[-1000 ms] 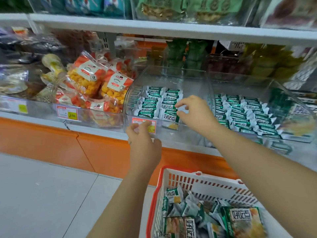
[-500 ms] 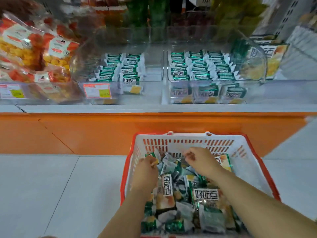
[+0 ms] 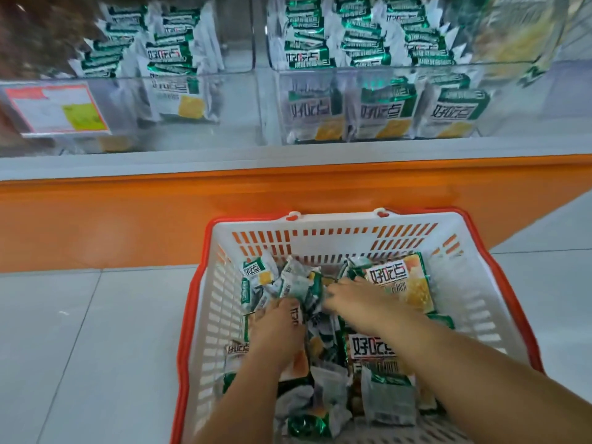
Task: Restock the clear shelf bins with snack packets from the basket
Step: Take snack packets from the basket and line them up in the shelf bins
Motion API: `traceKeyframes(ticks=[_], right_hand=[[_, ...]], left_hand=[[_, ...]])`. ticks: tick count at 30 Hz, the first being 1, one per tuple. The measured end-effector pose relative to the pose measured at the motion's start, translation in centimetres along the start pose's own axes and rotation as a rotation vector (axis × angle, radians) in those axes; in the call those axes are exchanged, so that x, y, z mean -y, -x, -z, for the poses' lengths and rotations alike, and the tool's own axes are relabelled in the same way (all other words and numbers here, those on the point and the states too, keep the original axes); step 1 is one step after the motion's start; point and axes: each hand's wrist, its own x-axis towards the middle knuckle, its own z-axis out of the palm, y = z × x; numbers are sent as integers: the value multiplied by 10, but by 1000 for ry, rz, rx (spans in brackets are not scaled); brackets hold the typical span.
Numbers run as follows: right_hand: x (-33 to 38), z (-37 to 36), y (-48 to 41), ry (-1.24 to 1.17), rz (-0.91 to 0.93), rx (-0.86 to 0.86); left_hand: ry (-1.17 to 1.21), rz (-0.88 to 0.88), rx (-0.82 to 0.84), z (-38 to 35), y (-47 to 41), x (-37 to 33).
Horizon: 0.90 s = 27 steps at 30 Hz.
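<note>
A white basket with an orange rim (image 3: pixel 323 222) stands on the floor below the shelf, holding several green-and-white snack packets (image 3: pixel 378 350). Both of my hands are down inside it. My left hand (image 3: pixel 278 331) curls its fingers over small packets in the middle of the pile. Just right of it, my right hand (image 3: pixel 355 299) reaches left and closes on small packets (image 3: pixel 301 286); its fingertips are buried among them. On the shelf above, the left clear bin (image 3: pixel 237 100) has packets only in its left part, while the right clear bin (image 3: pixel 275 104) is packed with rows.
An orange shelf base (image 3: pixel 128 219) runs across behind the basket. A red-bordered price label (image 3: pixel 57 107) hangs on the left bin's front. Grey floor tiles (image 3: pixel 80 347) lie left of the basket, and a larger yellow packet (image 3: pixel 519 33) sits beyond the right bin.
Both hands came down from the left bin into the basket. Since half a second ago they have pushed deeper into the pile, and my view has dropped closer to the basket.
</note>
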Motion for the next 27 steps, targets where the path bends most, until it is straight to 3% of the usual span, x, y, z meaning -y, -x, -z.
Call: traceKeyframes(ticks=[4,13,20,27], right_hand=[[2,4,-9,103,37,98],[3,21,12,-150,-100,74],[-3,88,46,-380,-142,-201],[27,180,102,-777,-136,-477]], left_hand=[[10,-29,-27,-2,0,4],[48,-55,106,27,27,-8],[166,-212,-20,118,69,-44],[308,-307,-136,213,126,-56]])
